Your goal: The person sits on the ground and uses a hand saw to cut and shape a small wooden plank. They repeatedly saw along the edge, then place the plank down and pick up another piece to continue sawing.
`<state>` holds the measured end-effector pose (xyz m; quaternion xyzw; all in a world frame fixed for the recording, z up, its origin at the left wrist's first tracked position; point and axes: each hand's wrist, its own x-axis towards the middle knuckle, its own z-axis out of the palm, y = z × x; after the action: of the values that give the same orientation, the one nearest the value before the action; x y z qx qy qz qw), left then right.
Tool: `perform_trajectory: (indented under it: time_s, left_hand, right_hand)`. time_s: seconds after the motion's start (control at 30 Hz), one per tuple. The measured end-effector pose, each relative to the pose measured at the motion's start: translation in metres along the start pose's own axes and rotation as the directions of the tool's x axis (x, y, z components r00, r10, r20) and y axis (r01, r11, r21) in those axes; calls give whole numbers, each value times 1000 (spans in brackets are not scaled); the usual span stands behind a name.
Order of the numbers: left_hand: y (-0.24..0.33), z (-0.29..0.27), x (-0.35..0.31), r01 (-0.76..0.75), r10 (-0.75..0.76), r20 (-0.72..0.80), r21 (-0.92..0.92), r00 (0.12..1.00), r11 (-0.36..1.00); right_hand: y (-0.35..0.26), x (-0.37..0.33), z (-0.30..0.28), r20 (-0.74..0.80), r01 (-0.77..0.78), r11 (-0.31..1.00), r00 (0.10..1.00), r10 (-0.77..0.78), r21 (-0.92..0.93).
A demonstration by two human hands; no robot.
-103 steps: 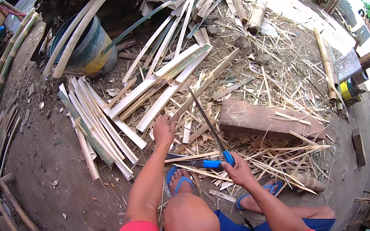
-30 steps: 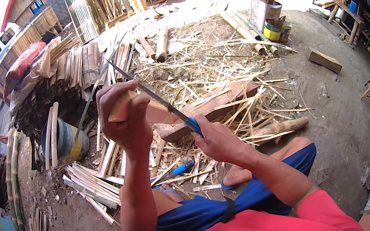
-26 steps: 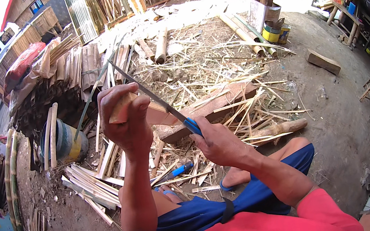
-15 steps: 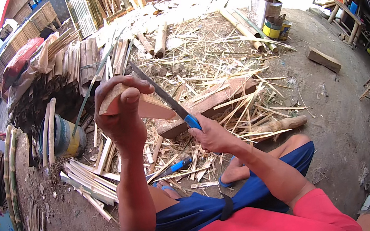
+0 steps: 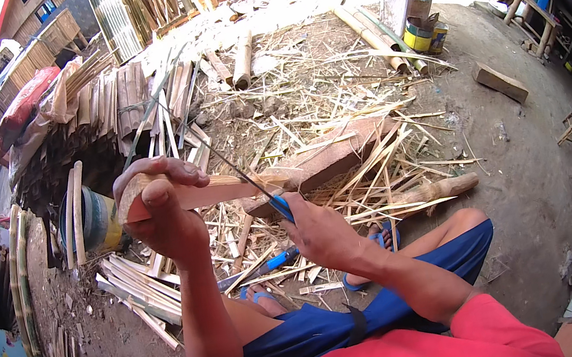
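Two hands show at the middle of my head view, both gripping. My left hand (image 5: 175,225) is curled round the near end of a split bamboo piece (image 5: 208,193), thumb on one side and fingers over the top, holding it up off the ground. My right hand (image 5: 327,236) is closed on the blue handle of a long knife (image 5: 231,164), whose dark blade crosses the piece near its far end. From here I see that end overlapping a reddish-brown block (image 5: 333,164), but I cannot tell whether they touch. Loose shavings (image 5: 372,186) surround the block, a second blue-handled tool (image 5: 279,260) lies near the feet, and pale strips (image 5: 142,284) are bunched to my left, just below a bucket (image 5: 109,223).
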<state>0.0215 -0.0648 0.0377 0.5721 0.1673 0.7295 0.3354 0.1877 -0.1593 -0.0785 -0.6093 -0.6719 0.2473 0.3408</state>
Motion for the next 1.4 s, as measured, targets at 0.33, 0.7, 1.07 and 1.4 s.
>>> perform_trajectory:
  time_s: [0.33,0.7,1.07,1.4]
  left_hand:
    - [-2,3,18,14,-14,4,-64,1000,998]
    - [-18,-9,31,95,-96,38,31,995,995]
    - [-26,-28,32,62,-67,-61,-87,996,994]
    - [-23,-38,29,47,-53,-106,-58,993,997]
  right_hand:
    - [92,34,48,173,-458,865,887,428,207]
    - [143,36,65,142,-611,739,735,663,-285]
    - [34,23,38,-47,1,1000,999,-2,-6]
    - [105,14,74,-53,-137,981,990,130,-134]
